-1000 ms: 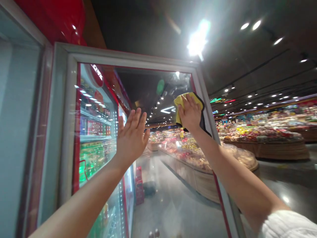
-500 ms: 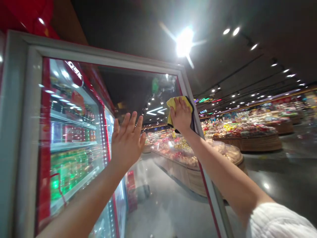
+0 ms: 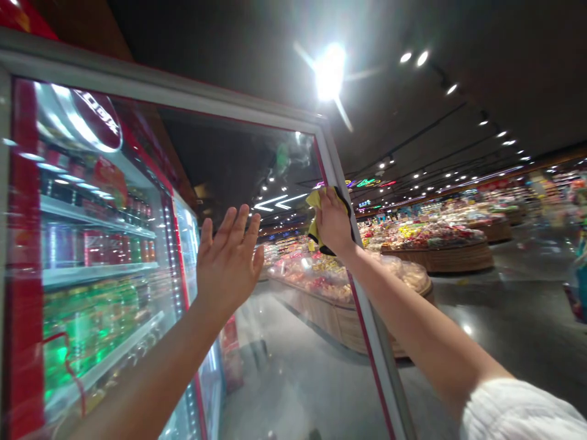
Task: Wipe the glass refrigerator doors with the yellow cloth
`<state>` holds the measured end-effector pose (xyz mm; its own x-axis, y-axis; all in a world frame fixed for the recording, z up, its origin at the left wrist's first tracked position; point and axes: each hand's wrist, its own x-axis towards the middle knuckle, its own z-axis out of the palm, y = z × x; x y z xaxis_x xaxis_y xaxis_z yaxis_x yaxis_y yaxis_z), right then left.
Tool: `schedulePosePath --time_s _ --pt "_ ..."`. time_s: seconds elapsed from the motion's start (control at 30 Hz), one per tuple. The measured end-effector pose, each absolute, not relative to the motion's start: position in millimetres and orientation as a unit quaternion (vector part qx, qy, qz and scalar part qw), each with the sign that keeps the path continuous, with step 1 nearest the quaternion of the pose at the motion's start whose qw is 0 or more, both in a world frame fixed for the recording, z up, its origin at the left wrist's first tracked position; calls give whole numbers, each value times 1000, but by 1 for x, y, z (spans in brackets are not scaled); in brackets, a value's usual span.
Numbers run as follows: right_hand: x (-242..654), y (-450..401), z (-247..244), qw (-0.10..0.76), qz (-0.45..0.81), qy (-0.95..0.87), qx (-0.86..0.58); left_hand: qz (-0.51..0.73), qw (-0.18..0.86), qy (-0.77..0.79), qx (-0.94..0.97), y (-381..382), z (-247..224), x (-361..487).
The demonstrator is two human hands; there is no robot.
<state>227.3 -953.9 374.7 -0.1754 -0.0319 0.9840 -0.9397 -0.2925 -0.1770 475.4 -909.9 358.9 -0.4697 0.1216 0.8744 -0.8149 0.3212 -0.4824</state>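
Note:
A glass door (image 3: 293, 342) with a grey frame (image 3: 197, 91) stands in front of me, and I look through its pane. My right hand (image 3: 334, 223) presses a yellow cleaning cloth (image 3: 314, 200) with a dark edge against the glass, close to the frame's right upright. Part of the cloth is hidden under the palm. My left hand (image 3: 228, 260) is raised at the middle of the pane, fingers stretched and a little apart, holding nothing. Whether its palm touches the glass I cannot tell. Cloudy smears (image 3: 298, 153) show near the pane's upper right corner.
Seen through the glass at left, a lit red drinks fridge (image 3: 27, 244) holds shelves of bottles (image 3: 92, 311). Round wooden display stands (image 3: 440, 260) heaped with packaged goods lie beyond the door. Grey shiny floor (image 3: 518, 318) stretches between them. A bright ceiling lamp (image 3: 330, 72) glares above.
The view has turned right, so the door and fridge sit further left. My right hand and the cloth have moved slightly down along the frame's upright. My left hand stays raised and open.

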Motion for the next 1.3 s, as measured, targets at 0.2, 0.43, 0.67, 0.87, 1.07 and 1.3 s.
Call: schedulePosePath --time_s 0.2,0.43,0.67,0.87,1.07,1.3 --pt "197 -917 346 374 642 -430 514 512 460 -680 251 -913 359 471" --pt "186 -930 365 450 566 -475 501 497 472 -686 244 -913 359 474" --pt "166 -960 452 461 511 -472 550 500 462 -686 256 -913 359 480" --pt "164 -955 436 485 497 -466 549 493 456 -691 268 -910 360 479" --pt "181 -936 298 467 502 -482 545 490 461 -689 270 -909 359 478" --pt "216 -936 377 415 509 -455 602 487 460 -692 268 -908 359 478"
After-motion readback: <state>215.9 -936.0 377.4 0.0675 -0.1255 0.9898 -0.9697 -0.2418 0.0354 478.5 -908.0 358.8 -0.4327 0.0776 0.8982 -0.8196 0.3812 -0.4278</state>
